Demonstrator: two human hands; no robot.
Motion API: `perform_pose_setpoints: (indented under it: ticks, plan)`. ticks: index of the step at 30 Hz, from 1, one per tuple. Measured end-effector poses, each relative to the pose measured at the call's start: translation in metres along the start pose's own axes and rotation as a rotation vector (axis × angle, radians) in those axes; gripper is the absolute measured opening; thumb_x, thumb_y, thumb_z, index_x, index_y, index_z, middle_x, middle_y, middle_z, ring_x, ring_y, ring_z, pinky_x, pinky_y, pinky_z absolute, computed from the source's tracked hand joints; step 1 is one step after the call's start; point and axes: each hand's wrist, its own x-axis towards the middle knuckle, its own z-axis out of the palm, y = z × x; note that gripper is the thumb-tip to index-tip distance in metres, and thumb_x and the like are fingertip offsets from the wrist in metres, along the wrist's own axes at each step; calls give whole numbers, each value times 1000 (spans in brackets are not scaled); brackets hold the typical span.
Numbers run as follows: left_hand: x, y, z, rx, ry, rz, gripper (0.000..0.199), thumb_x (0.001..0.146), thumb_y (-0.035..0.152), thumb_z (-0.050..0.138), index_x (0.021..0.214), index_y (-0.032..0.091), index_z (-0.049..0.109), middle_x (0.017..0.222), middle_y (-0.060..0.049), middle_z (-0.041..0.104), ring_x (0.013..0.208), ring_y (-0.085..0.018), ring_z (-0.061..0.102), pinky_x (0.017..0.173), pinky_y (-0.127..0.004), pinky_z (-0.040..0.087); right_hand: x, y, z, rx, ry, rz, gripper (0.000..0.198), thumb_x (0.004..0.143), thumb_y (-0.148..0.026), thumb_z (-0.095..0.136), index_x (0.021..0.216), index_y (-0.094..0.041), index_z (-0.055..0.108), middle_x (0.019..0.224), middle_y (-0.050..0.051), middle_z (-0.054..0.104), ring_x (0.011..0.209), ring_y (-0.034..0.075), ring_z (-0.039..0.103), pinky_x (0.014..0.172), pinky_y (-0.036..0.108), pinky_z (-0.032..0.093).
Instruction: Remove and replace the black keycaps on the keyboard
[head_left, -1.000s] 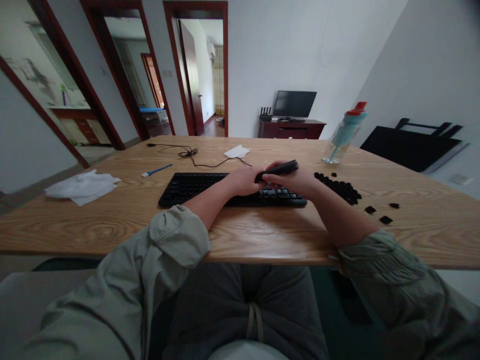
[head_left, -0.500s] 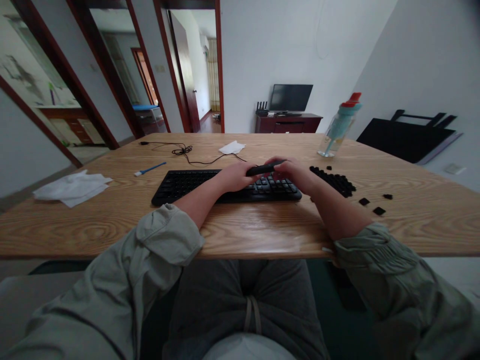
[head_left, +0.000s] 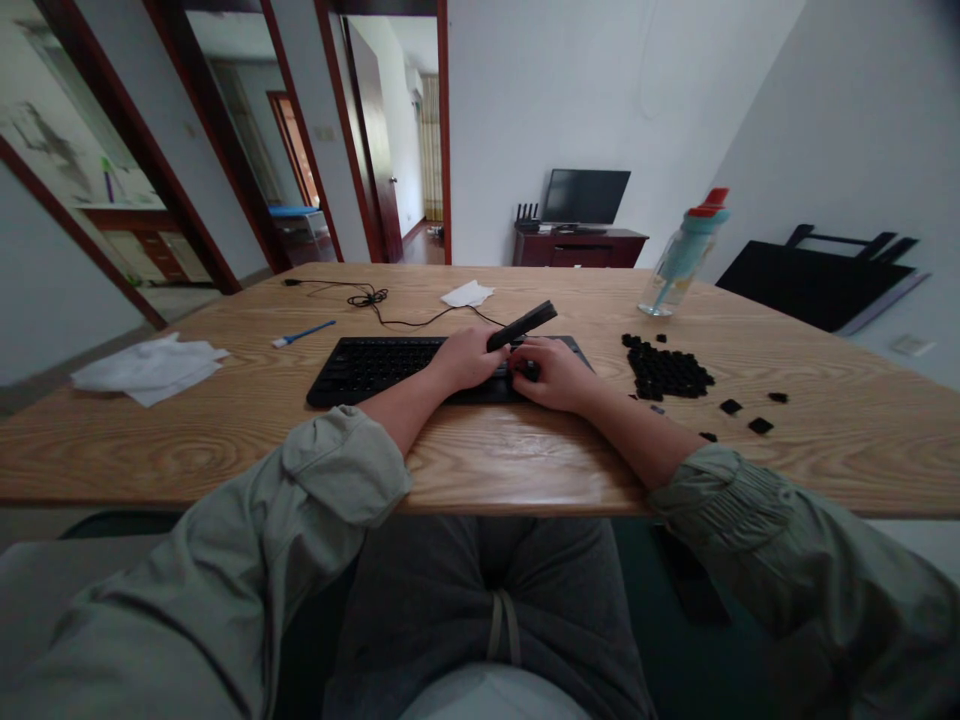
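A black keyboard [head_left: 367, 372] lies across the table in front of me, its right part covered by my hands. My left hand [head_left: 466, 358] rests on its middle, closed around a long black bar-shaped tool [head_left: 527, 324]. The tool's free end slants up to the right; its lower end is hidden in the fingers. Close beside it, my right hand [head_left: 559, 376] is over the right-hand keys with its fingers curled in. Something dark shows at those fingertips, too small to make out. A cluster of loose black keycaps [head_left: 670, 372] sits right of the keyboard.
More single keycaps [head_left: 760, 425] lie further right. A water bottle [head_left: 681, 262] stands behind the cluster. A blue-handled brush [head_left: 306, 334] and white tissues [head_left: 150, 368] are at left. The cable [head_left: 367, 297] and a smaller tissue [head_left: 468, 293] lie behind the keyboard.
My right hand has let go of the black tool and moved left and down onto the keys. The tool, still in my left hand, now tilts more steeply upward.
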Motion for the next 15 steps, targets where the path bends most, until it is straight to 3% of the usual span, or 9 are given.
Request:
perform_pose_setpoints:
  ticks: [9,15]
  plan:
    - [-1,0,-1,-138,-9,22,25,87,31,52,79,14,68,75,-3,66,72,-19,59,68,-29,42,-2,2,3,24,20,-37,13,78,-22,60,84,-18,70,89,9,70,85,24,63,80,35,46]
    - [0,-2,-4,-272,193,-88,26,86,32,48,64,20,46,61,3,45,61,-14,44,61,-27,36,0,-1,3,88,94,-11,22,79,-20,59,96,-18,73,88,7,73,80,22,64,80,35,47]
